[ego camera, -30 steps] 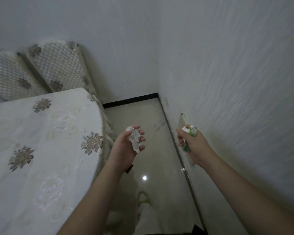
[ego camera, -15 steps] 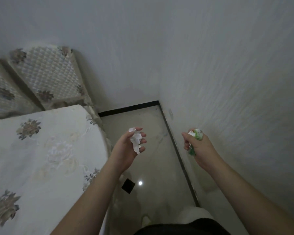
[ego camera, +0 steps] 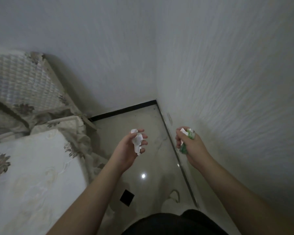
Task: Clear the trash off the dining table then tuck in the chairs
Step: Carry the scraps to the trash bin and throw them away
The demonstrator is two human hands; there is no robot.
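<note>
A crumpled white tissue [ego camera: 137, 142] sits in the left hand [ego camera: 128, 150], the fingers [ego camera: 143, 136] curled loosely round it, just right of the frame's centre. At about three o'clock from it, well apart, the right hand [ego camera: 191, 145] grips a green-and-white wrapper [ego camera: 187, 138] bunched tight in its fist, the fingers closed over it so that only the crumpled top and a green edge below show. Both hands are held out over the floor [ego camera: 148, 126], clear of the worktop [ego camera: 32, 175].

The worktop lies at eight o'clock from the tissue, draped in a pale cloth with embroidered grey-brown flowers (its corner hangs in folds toward the floor). Behind it, at ten o'clock, a chair [ego camera: 24, 85] with a quilted, flower-trimmed cover leans its back near the wall.

The floor is glossy pale tile with a bright spot of reflected light [ego camera: 143, 176] at six o'clock from the tissue, and a small black square inset [ego camera: 127, 197] lower still. A dark skirting strip [ego camera: 122, 110] runs along the foot of the far wall and meets the right-hand wall [ego camera: 227, 82], which is white with a ridged texture, in a corner at twelve o'clock. The person's dark clothing fills the bottom edge.
</note>
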